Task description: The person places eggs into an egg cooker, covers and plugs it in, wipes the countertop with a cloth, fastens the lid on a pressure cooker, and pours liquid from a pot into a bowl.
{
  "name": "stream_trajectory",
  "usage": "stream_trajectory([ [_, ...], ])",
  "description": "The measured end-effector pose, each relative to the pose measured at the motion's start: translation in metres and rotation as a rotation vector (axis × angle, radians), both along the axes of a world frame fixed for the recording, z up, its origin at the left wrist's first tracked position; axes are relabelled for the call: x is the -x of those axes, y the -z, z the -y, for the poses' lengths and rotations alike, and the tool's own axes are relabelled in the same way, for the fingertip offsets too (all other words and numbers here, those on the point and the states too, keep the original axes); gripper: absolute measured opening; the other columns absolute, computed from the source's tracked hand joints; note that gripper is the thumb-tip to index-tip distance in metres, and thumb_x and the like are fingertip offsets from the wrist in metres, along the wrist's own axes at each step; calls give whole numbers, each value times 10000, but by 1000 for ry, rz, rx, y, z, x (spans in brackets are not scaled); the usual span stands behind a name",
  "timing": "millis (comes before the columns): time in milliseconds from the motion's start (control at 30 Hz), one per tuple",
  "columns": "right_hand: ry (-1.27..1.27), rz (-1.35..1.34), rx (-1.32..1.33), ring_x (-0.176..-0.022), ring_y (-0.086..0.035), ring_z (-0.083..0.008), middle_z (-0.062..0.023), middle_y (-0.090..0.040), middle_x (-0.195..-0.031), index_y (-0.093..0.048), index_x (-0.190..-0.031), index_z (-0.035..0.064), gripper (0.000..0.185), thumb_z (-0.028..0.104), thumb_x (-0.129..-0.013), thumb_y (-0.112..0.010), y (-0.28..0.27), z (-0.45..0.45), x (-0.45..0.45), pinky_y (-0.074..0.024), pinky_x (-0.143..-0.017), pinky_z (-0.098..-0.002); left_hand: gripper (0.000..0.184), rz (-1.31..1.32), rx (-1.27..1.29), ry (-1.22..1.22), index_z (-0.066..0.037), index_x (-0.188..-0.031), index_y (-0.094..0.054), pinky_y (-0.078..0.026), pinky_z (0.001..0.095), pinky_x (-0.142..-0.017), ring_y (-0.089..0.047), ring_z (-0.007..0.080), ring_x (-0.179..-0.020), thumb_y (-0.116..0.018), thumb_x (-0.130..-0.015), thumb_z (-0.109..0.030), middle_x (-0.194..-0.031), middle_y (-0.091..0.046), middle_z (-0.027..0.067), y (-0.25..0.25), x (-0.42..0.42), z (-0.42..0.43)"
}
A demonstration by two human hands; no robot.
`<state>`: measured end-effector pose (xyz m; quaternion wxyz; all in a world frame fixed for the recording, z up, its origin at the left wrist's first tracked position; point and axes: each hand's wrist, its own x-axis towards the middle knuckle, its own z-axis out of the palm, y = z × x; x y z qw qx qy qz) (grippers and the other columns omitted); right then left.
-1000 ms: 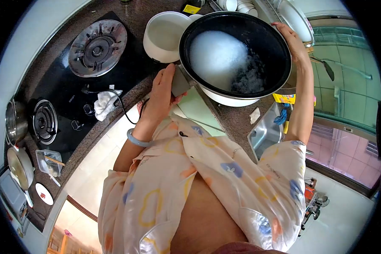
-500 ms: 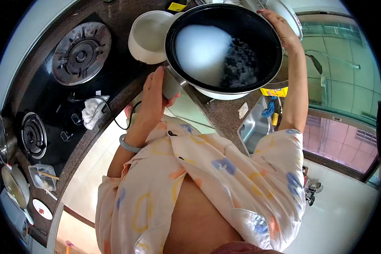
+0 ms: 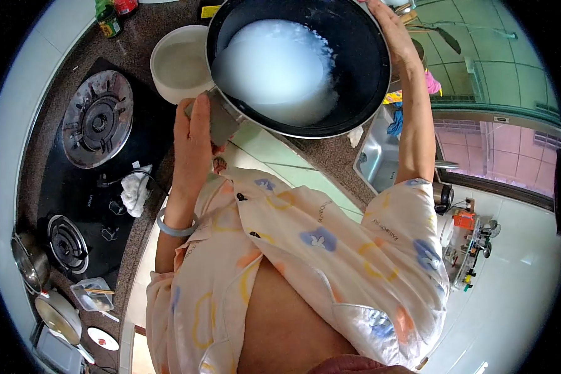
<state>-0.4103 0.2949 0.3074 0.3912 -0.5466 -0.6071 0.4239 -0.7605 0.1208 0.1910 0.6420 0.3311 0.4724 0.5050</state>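
A large black pan (image 3: pixel 359 68) is held up in front of me, tilted toward the left. White cloudy liquid (image 3: pixel 274 65) has gathered on its left side, and its bright surface hides any detail. My left hand (image 3: pixel 193 137) is closed around the pan's wide grey handle (image 3: pixel 223 121). On the far right, my right hand (image 3: pixel 394 34) grips the pan's rim side, though its fingertips are partly cut off by the frame. Beside the pan's left edge stands a white pot (image 3: pixel 162 84) with pale, cloudy contents.
A black gas stove (image 3: pixel 87 181) with two burners lies left, a white cloth (image 3: pixel 135 190) on its edge. Bottles (image 3: pixel 109 22) stand behind it. Pots, a plastic box (image 3: pixel 93 293) and a plate (image 3: pixel 103 338) sit lower left. A steel sink (image 3: pixel 378 156) is right.
Both hands and the pan have shifted left and up in view. The white liquid has spread across more of the pan's bottom. My view has turned, so the stove sits lower.
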Motion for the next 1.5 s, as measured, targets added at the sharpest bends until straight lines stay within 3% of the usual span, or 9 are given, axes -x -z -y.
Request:
stream_trajectory([
  [433,48,337,-21,-878,-614,-75,-6,-664,-1022,-637,-1209,87,321,299,-1009,-503,-17,19,-2,-514,-750,-197,397,80,156,96,-107,-1210,-528,-471,188,-516,-626,107,-753,-428,-1015,-439,-1030,-577,27,1,-2,4],
  [500,27,209,16,-902,-607,-77,-5,-656,-1044,-629,-1217,86,321,292,-1011,-495,1,17,-22,-503,-771,-203,401,-212,-194,89,-80,-1221,-526,-486,207,-511,-633,119,-764,-433,-1018,-413,-1056,-567,39,6,4,2],
  [633,28,110,23,-940,-591,-71,10,-635,-1072,-614,-1229,85,325,297,-1010,-499,10,16,-25,-484,-803,-206,419,-114,10,79,-45,-1240,-523,-512,220,-530,-633,132,-839,-434,-1021,-391,-1108,-544,64,-9,7,-8],
  [867,43,397,-158,-925,-608,-72,18,-667,-1023,-660,-1206,107,329,328,-992,-542,-16,-1,-5,-482,-779,-184,353,-143,-74,92,11,-1325,-446,-529,230,-574,-601,176,-926,-459,-1006,-142,-1229,-465,99,26,-3,-1],
  [933,5,335,-56,-882,-618,-69,12,-674,-1010,-662,-1212,113,329,326,-988,-550,-21,-8,-9,-484,-738,-169,382,61,61,133,17,-1325,-432,-515,233,-565,-591,177,-931,-521,-967,-83,-1201,-467,101,36,-6,-3],
  [1000,-30,306,25,-997,-593,-87,-5,-662,-1117,-673,-1181,108,336,344,-986,-534,-20,-21,-16,-457,-858,-200,429,323,227,152,20,-1323,-416,-504,234,-558,-580,174,-929,-577,-928,-23,-1168,-471,99,40,-4,-5],
  [1100,-23,346,34,-990,-595,-86,1,-664,-1103,-675,-1175,109,321,334,-983,-551,-19,-34,-15,-460,-845,-199,324,-230,-154,107,-19,-1269,-451,-475,217,-530,-575,149,-860,-542,-980,-134,-1090,-490,68,53,-16,4],
  [1267,32,405,134,-926,-612,-73,6,-670,-1081,-677,-1171,113,306,323,-978,-569,-25,-50,-4,-490,-741,-191,306,464,321,-10,-125,-1195,-497,-429,202,-508,-557,131,-783,-495,-1003,-363,-1007,-479,36,47,-24,-2],
  [1500,-78,416,134,-892,-627,-69,-8,-689,-1032,-668,-1192,99,331,331,-979,-564,-35,-75,20,-500,-683,-187,289,543,254,-18,-127,-1102,-508,-395,219,-468,-539,129,-685,-490,-998,-395,-927,-513,27,56,-21,-4],
])
